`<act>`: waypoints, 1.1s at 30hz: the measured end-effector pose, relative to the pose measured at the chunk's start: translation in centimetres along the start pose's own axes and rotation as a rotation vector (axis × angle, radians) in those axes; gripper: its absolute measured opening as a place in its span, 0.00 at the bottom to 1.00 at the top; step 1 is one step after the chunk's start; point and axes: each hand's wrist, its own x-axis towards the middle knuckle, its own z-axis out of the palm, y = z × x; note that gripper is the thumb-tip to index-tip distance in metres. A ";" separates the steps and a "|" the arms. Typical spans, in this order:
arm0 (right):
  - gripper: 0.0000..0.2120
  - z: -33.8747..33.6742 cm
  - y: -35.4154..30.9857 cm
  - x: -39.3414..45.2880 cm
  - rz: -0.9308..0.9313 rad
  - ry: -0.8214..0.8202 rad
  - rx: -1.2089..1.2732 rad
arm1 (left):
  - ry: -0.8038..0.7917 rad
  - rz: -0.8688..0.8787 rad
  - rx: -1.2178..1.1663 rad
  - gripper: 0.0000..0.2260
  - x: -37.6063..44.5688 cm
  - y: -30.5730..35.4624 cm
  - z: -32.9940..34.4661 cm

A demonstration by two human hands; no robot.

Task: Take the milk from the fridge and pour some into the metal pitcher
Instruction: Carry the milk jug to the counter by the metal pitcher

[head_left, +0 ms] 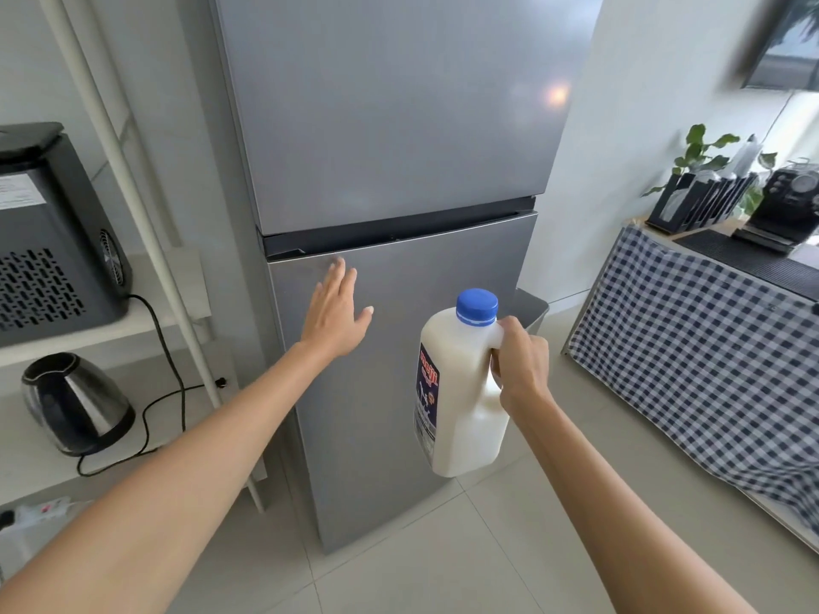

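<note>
A grey two-door fridge (399, 148) fills the middle of the view, both doors closed. My left hand (334, 310) lies flat and open against the top of the lower door. My right hand (520, 363) grips the handle of a white milk jug (461, 392) with a blue cap and a dark label. The jug hangs upright in front of the fridge's right edge, above the floor. No metal pitcher can be made out.
A white shelf unit (133, 321) at the left holds a black appliance (48, 232) and a steel kettle (75, 403) with a trailing cord. At the right, a counter with a checked cloth (691, 356) carries a coffee machine (784, 206), a rack and a plant. Pale floor tiles lie below.
</note>
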 end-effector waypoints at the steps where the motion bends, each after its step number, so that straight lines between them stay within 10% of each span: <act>1: 0.13 -0.4 -0.2 0.0 -0.003 0.005 0.011 | -0.048 -0.019 -0.068 0.29 -0.5 0.8 0.5; 15: 0.13 -11.1 0.9 -2.8 -0.005 0.256 0.082 | -1.207 -0.613 -1.061 0.15 -8.6 12.5 13.7; 33: 0.10 -40.1 4.1 -19.1 0.022 0.789 0.129 | -1.614 -0.378 -0.870 0.17 -28.0 39.2 19.7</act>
